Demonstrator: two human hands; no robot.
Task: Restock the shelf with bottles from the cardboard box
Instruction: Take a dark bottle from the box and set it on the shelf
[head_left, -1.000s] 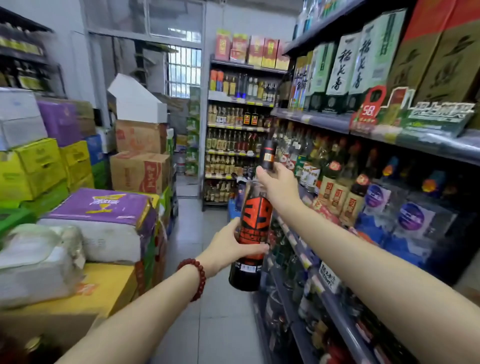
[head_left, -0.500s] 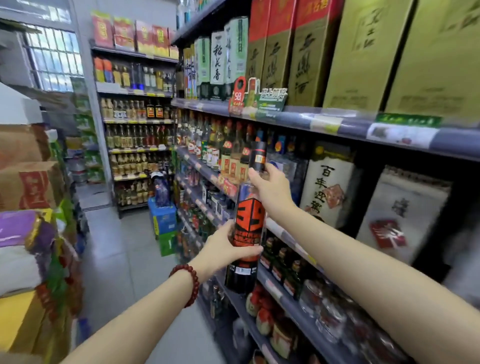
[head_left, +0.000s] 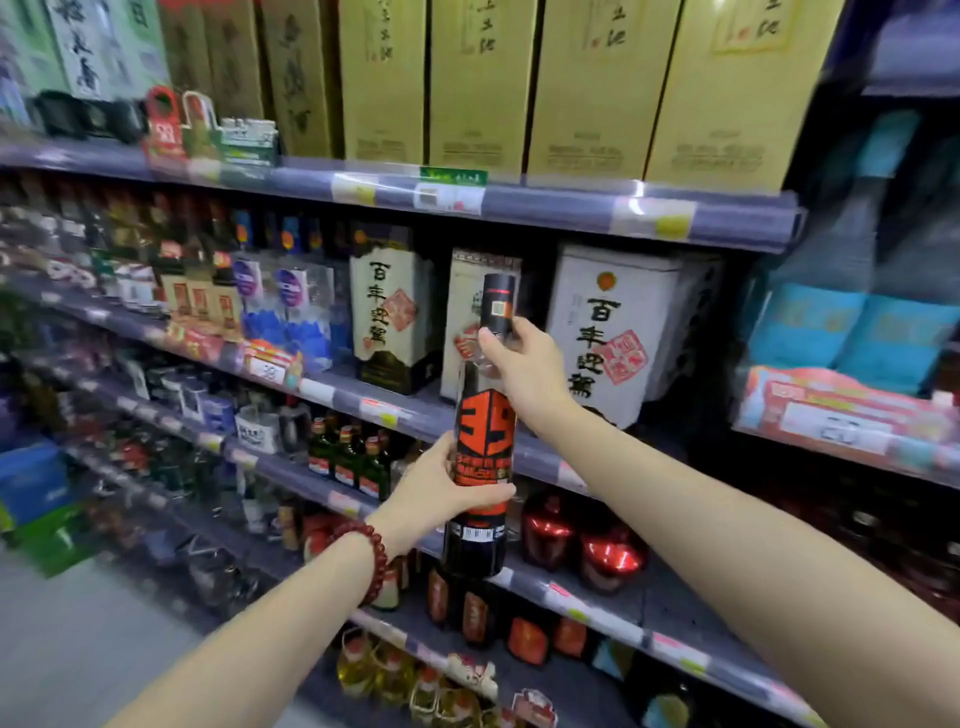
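I hold a tall dark bottle (head_left: 483, 431) with an orange "35" label upright in front of the shelving. My left hand (head_left: 441, 488), with a red bead bracelet on its wrist, wraps the lower body of the bottle. My right hand (head_left: 524, 369) grips its neck just under the black cap. The bottle hangs in the air before the purple shelf rail (head_left: 410, 410), in front of white boxed liquor. The cardboard box is out of view.
Gold boxes (head_left: 587, 83) fill the top shelf. White boxes (head_left: 608, 332) and small bottles line the middle shelf. Red round jars (head_left: 608, 556) and green bottles (head_left: 348, 457) stand lower down. Blue packs (head_left: 852, 332) sit to the right. Grey floor (head_left: 78, 649) lies at lower left.
My view has swung right from the aisle to face the shelving head-on. Both hands kept their grip on the bottle and carried it closer to the middle shelf.
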